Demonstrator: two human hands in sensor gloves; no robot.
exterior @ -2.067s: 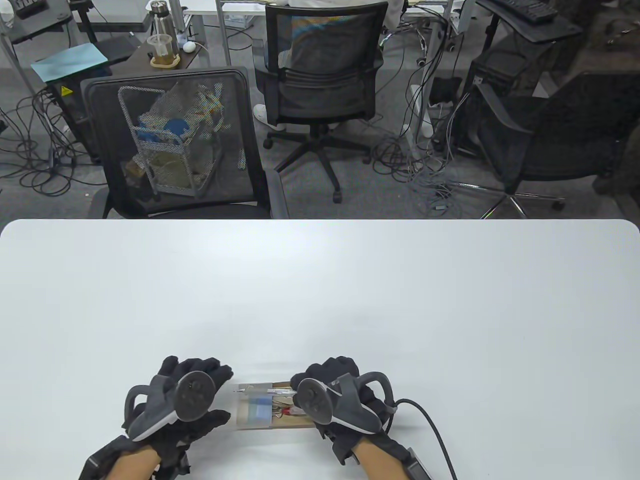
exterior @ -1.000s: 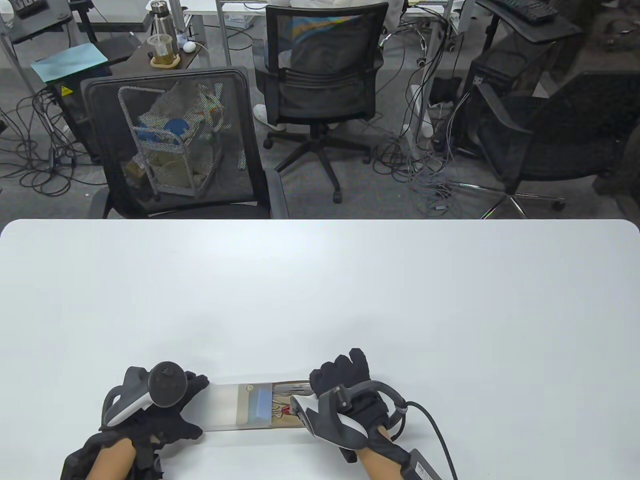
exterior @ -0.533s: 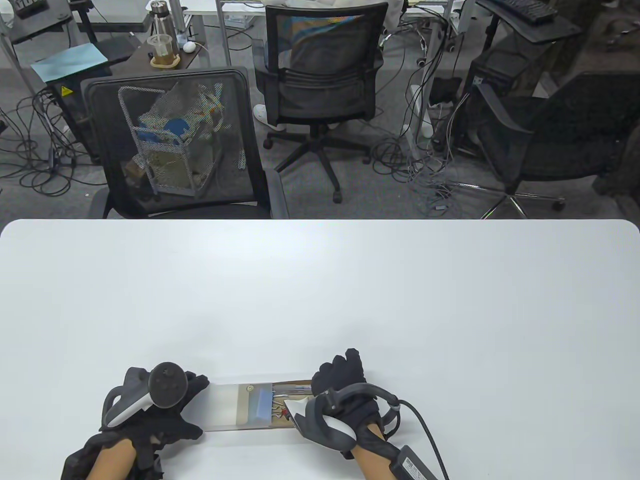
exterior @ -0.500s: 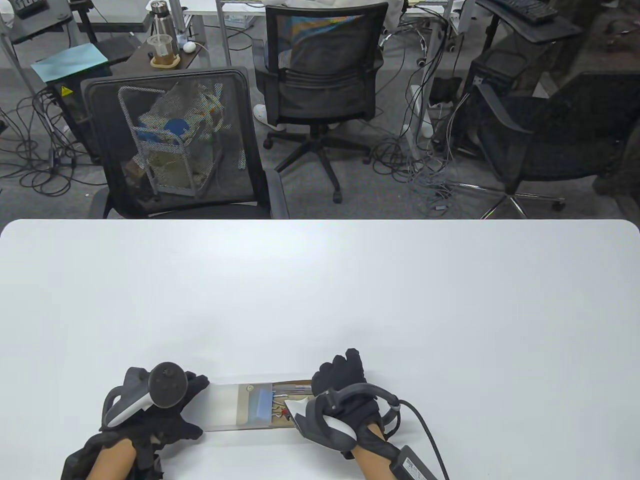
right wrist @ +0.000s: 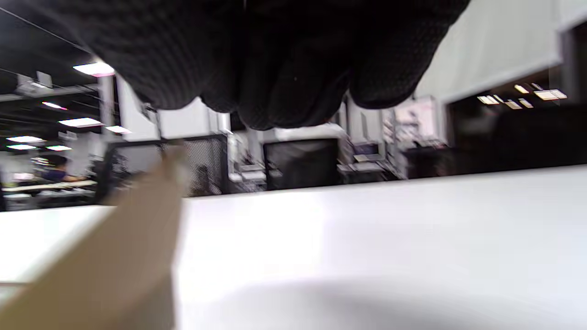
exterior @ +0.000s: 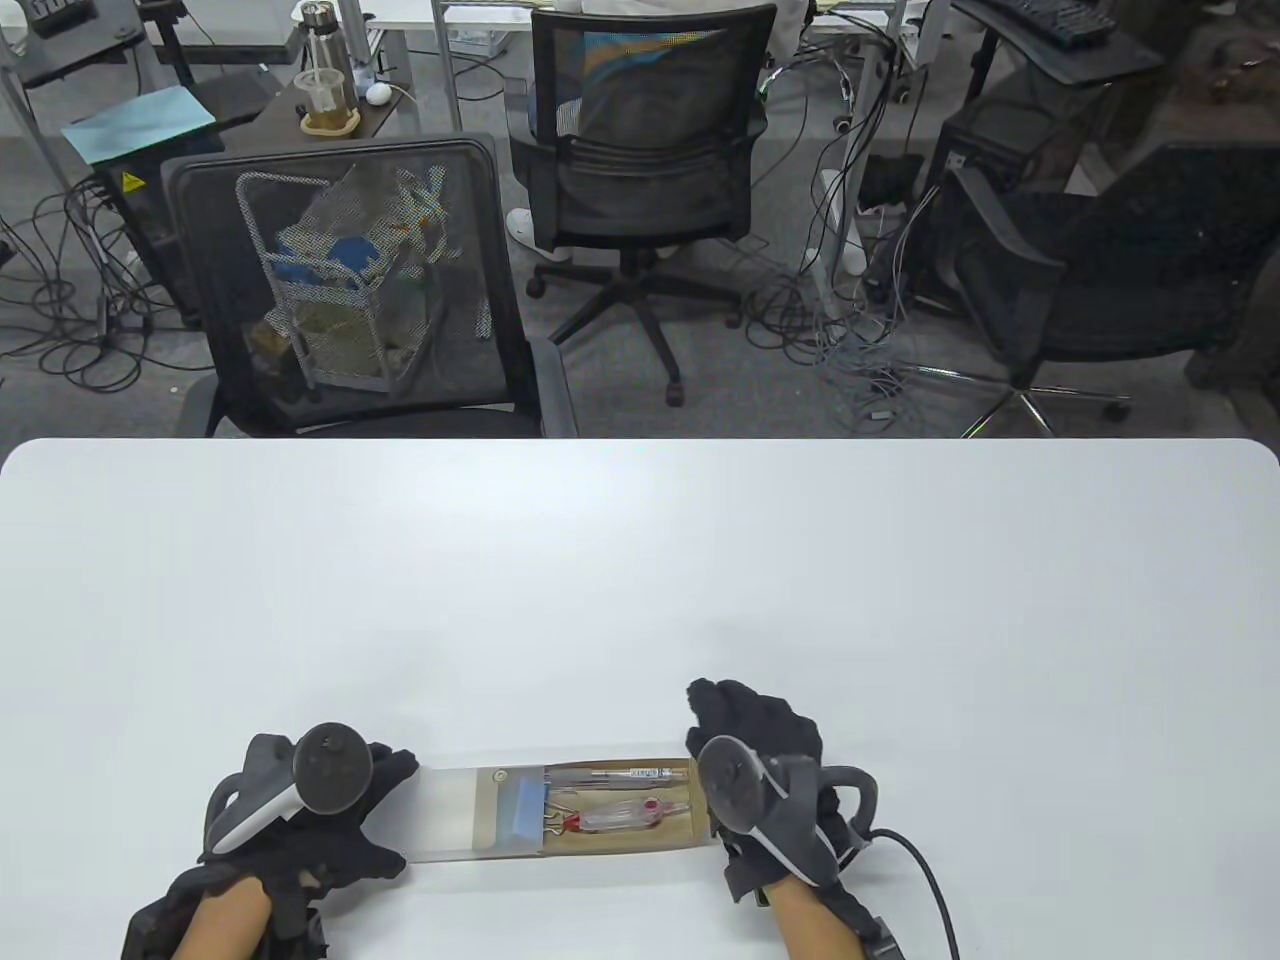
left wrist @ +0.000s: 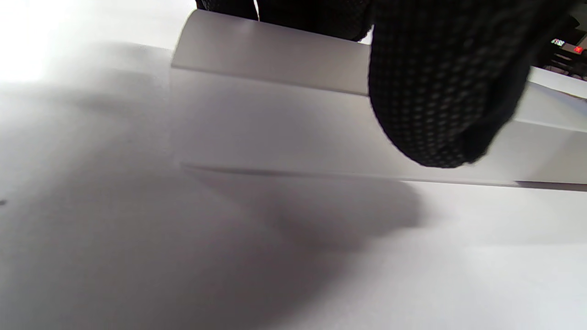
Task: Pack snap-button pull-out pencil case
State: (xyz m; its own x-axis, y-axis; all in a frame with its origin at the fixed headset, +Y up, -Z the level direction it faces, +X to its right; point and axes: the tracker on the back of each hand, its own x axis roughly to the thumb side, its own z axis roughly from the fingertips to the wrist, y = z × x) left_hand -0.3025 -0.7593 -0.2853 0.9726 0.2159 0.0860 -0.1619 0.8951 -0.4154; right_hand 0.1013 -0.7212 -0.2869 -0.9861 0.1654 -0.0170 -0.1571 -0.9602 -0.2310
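Observation:
The pencil case lies near the table's front edge. Its frosted sleeve [exterior: 465, 812] is on the left, and the brown inner tray [exterior: 640, 845] is slid out to the right. The tray holds pens [exterior: 620, 773], a blue block [exterior: 522, 810], a binder clip [exterior: 562, 823] and a clear red-tipped item [exterior: 630, 812]. My left hand [exterior: 335, 815] grips the sleeve's left end. In the left wrist view a finger [left wrist: 440, 91] presses on the sleeve [left wrist: 275, 114]. My right hand [exterior: 750, 775] holds the tray's right end with curled fingers [right wrist: 275, 59]. The tray's corner [right wrist: 128, 256] shows below them.
The white table [exterior: 640, 580] stretches bare beyond the case. A cable [exterior: 925, 880] trails from my right wrist. Office chairs [exterior: 350, 290] stand past the table's far edge.
My right hand has moved right, and the inner tray has slid further out of the sleeve, uncovering its contents. My left hand stays on the sleeve.

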